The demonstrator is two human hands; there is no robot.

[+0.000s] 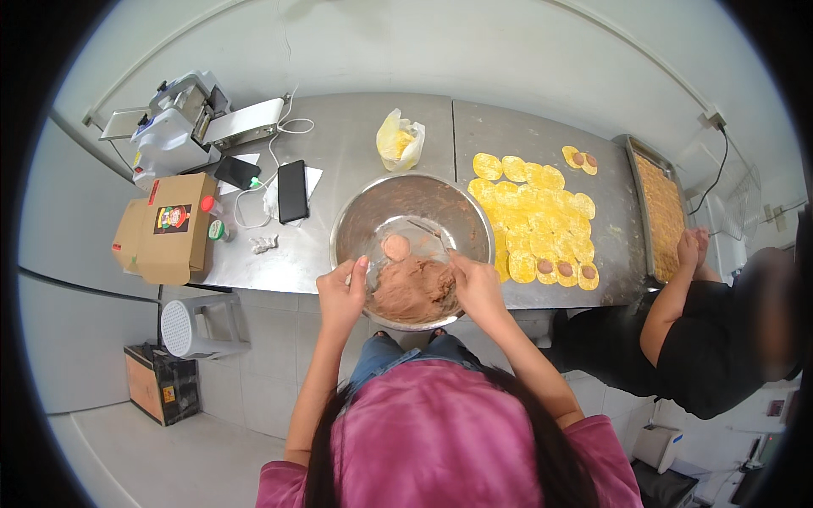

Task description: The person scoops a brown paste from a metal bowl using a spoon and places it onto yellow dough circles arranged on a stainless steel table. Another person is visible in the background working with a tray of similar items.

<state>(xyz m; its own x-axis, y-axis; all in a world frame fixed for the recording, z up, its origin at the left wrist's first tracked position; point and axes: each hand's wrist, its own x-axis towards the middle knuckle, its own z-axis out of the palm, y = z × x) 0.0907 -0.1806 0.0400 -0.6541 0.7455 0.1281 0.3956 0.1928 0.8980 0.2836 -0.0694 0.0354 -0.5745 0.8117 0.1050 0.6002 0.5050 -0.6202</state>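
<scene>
A wide metal mixing bowl [340,222] stands at the table's front edge before me, with pinkish-brown minced filling [411,290] heaped in its near half. A round, flattened ball of filling [395,247] shows beside the heap, toward the left. My left hand [340,292] is closed at the bowl's near left rim, thumb raised; what its fingers grip is hidden. Over the near right rim, my right hand [476,288] is closed on a thin metal utensil [442,240] reaching into the bowl. Right of the bowl lie many overlapping yellow dough rounds [533,212], several topped with filling balls [565,268].
Behind the bowl stands a plastic bag [400,140] with yellow contents. To the left are a phone [292,191], cables, small jars, a cardboard box [180,222] and a conveyor machine [182,127]. A tray [633,161] and another person's hands [694,245] are at the right.
</scene>
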